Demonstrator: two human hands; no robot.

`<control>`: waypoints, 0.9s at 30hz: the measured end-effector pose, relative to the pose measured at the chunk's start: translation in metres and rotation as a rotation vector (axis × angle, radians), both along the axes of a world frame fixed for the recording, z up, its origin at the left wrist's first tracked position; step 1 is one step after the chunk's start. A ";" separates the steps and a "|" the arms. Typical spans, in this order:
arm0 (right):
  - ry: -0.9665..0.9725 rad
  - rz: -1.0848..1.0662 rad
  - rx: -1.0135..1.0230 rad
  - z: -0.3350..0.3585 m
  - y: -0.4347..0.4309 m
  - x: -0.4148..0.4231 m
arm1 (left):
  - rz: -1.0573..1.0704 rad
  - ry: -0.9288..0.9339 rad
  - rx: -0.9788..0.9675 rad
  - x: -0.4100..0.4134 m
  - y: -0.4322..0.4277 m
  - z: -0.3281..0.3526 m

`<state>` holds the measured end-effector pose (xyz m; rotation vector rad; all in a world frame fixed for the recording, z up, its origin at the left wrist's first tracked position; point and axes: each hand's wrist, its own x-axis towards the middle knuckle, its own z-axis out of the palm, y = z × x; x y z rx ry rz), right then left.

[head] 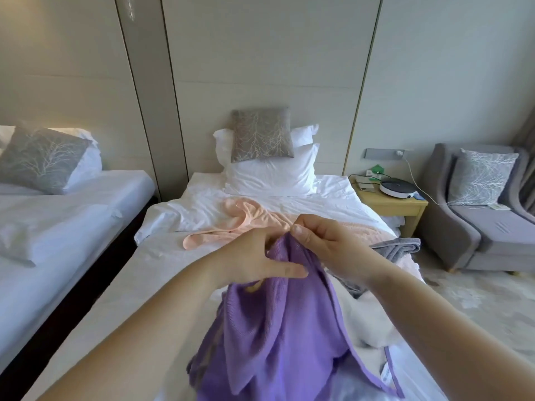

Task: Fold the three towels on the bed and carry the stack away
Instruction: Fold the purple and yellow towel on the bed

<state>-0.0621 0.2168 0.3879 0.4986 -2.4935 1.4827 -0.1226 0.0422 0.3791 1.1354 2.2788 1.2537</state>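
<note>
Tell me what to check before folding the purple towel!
1. The right hand pinches the purple towel at its top edge: ok.
2. The left hand has a firm hold on it: cannot tell, its fingers go behind the cloth.
3. The purple towel hangs smooth: not ok, it is bunched.
4. Bare bed to lay it on: ok, at the left.
5. The pink towel is folded: not ok, crumpled.
6. The grey towel is folded: not ok, rumpled at the bed's right edge.
</note>
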 end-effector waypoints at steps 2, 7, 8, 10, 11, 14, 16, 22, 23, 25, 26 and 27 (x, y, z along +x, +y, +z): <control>-0.018 0.017 -0.045 0.001 0.009 0.002 | 0.015 0.121 -0.004 -0.001 0.004 0.000; -0.121 0.205 -0.065 -0.017 0.026 0.004 | 0.125 0.123 0.269 -0.014 -0.003 0.025; -0.114 0.210 -0.057 -0.021 0.026 0.003 | 0.144 0.105 0.324 -0.014 -0.006 0.033; -0.119 0.159 -0.114 -0.023 0.022 -0.003 | 0.125 0.050 0.429 -0.013 -0.012 0.050; -0.122 0.121 -0.171 -0.021 0.020 -0.007 | 0.105 0.046 0.466 -0.013 -0.015 0.057; -0.073 0.040 -0.160 -0.011 0.012 -0.019 | 0.096 0.057 0.532 -0.011 -0.028 0.077; -0.077 0.041 -0.102 -0.008 0.007 -0.025 | 0.127 0.046 0.568 -0.012 -0.038 0.085; 0.020 -0.100 -0.128 0.015 0.000 -0.031 | 0.336 0.047 0.577 -0.020 -0.072 0.089; 0.140 -0.203 -0.072 0.028 0.001 -0.031 | 0.385 0.057 0.566 -0.024 -0.076 0.088; 0.385 -0.286 0.017 0.060 0.003 -0.026 | 0.489 0.071 0.577 -0.031 -0.080 0.086; 0.470 -0.250 0.042 0.074 0.003 -0.022 | 0.526 0.078 0.597 -0.033 -0.078 0.087; 0.504 -0.205 0.083 0.082 0.004 -0.019 | 0.555 0.082 0.624 -0.035 -0.076 0.088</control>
